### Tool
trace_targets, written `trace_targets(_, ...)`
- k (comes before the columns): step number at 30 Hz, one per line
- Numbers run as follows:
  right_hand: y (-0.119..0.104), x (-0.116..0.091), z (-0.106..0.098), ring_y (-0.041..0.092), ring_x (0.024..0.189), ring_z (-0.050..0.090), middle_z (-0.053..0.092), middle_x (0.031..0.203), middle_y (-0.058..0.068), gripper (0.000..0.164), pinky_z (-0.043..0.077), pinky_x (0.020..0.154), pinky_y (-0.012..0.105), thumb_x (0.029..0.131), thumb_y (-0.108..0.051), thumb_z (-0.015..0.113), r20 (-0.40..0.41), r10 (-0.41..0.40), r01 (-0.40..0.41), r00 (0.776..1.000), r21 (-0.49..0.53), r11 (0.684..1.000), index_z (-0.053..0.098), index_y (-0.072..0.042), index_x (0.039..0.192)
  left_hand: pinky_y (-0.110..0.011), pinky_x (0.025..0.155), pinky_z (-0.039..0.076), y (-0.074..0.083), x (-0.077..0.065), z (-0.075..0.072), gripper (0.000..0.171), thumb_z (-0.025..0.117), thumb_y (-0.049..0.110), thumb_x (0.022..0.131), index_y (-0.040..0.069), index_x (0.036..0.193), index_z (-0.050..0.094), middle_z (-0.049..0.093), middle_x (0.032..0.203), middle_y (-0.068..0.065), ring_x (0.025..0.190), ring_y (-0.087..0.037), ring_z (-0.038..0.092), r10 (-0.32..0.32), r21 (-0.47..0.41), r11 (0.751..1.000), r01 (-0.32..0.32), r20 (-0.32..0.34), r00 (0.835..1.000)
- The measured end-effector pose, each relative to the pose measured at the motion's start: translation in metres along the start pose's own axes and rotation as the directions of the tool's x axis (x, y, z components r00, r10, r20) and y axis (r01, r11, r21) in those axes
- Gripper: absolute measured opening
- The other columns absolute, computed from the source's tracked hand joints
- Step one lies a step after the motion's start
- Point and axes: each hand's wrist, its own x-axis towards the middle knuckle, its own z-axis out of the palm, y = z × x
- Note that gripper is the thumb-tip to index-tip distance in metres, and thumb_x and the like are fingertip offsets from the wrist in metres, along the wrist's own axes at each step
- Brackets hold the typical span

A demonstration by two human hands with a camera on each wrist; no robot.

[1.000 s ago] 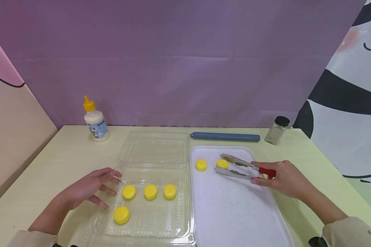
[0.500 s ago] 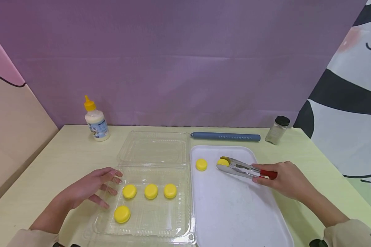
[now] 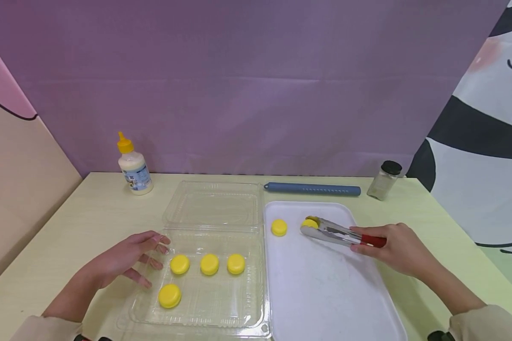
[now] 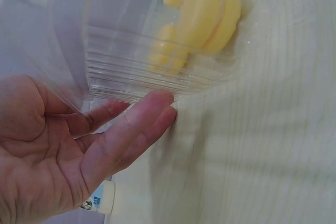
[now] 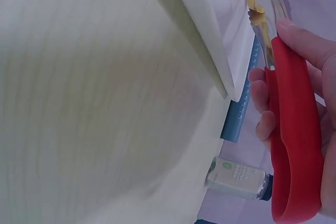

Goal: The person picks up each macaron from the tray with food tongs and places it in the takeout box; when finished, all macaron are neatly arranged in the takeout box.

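My right hand (image 3: 398, 248) grips metal tongs (image 5: 296, 129) by their red handles. The tips of the tongs have closed around a yellow macaron (image 3: 310, 223) on the white tray (image 3: 324, 293), and they cover part of it. To its left on the tray sits a second macaron (image 3: 279, 228). My left hand (image 3: 130, 258), fingers loosely extended, is at the left side of the clear plastic clamshell box (image 3: 213, 308); in the left wrist view its fingertips appear to touch the wall. Several macarons (image 3: 209, 264) lie in the box, whose lid (image 3: 215, 203) is folded back.
Behind the tray lies a blue-grey rod (image 3: 311, 189). A small glass jar (image 3: 384, 181) with a black cap stands at the back right. At the back left is a white squeeze bottle (image 3: 135, 170) with a yellow nozzle. A purple cloth (image 3: 247, 94) hangs behind the table.
The tongs, spread on both sides of the macaron a second ago, have been squeezed together on it by my right hand. My left hand has stayed at the box.
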Motion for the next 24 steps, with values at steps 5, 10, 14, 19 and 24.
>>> trace_targets(5,0.0,-0.001,-0.004,0.004,0.057,0.038,0.05,0.058,-0.017,0.043,0.032,0.05,0.023,0.081,-0.031,0.087,-0.006,0.016,-0.016,1.0,0.012,1.0,0.078,-0.012,0.118,-0.049,0.071,0.062,0.0,0.0,0.0,0.043,0.039,0.025,0.111,-0.004,0.142,0.045,0.051,0.139,-0.025,0.107,-0.03,0.063,-0.003,-0.001,1.0,0.003,0.001,1.0)
trace_targets(10,-0.002,0.0,-0.01,0.006,0.057,0.039,0.051,0.058,-0.014,0.044,0.033,0.05,0.023,0.081,-0.03,0.087,0.001,0.041,-0.041,0.999,0.021,0.999,0.077,-0.011,0.12,-0.049,0.071,0.062,0.0,0.001,-0.001,0.044,0.039,0.026,0.111,-0.004,0.142,0.044,0.05,0.139,-0.025,0.108,-0.03,0.063,-0.008,0.001,1.0,0.008,0.004,1.0)
trace_targets(14,-0.003,0.002,-0.015,0.003,0.056,0.038,0.051,0.057,-0.015,0.044,0.032,0.049,0.023,0.081,-0.028,0.087,-0.04,0.007,-0.006,0.999,0.016,1.0,0.077,-0.01,0.119,-0.049,0.071,0.062,0.0,0.0,-0.001,0.043,0.039,0.026,0.111,-0.004,0.142,0.045,0.05,0.14,-0.025,0.108,-0.03,0.063,-0.005,0.0,1.0,0.005,0.003,1.0)
trace_targets(19,-0.008,0.006,-0.027,0.001,0.055,0.037,0.049,0.056,-0.017,0.043,0.032,0.048,0.022,0.079,-0.024,0.088,-0.087,-0.037,0.036,0.996,-0.011,0.999,0.077,-0.011,0.119,-0.049,0.071,0.062,-0.001,0.0,-0.001,0.044,0.039,0.026,0.111,-0.004,0.143,0.044,0.05,0.14,-0.026,0.108,-0.03,0.062,-0.001,-0.002,1.0,0.001,0.008,1.0)
trace_targets(24,-0.021,0.012,-0.044,0.002,0.054,0.038,0.048,0.055,-0.016,0.043,0.034,0.047,0.022,0.08,-0.025,0.087,-0.073,-0.045,0.043,0.996,-0.027,0.999,0.077,-0.012,0.12,-0.049,0.071,0.062,-0.001,0.0,-0.002,0.043,0.039,0.025,0.111,-0.004,0.142,0.044,0.05,0.14,-0.026,0.107,-0.03,0.062,0.003,-0.008,1.0,-0.002,0.014,1.0)
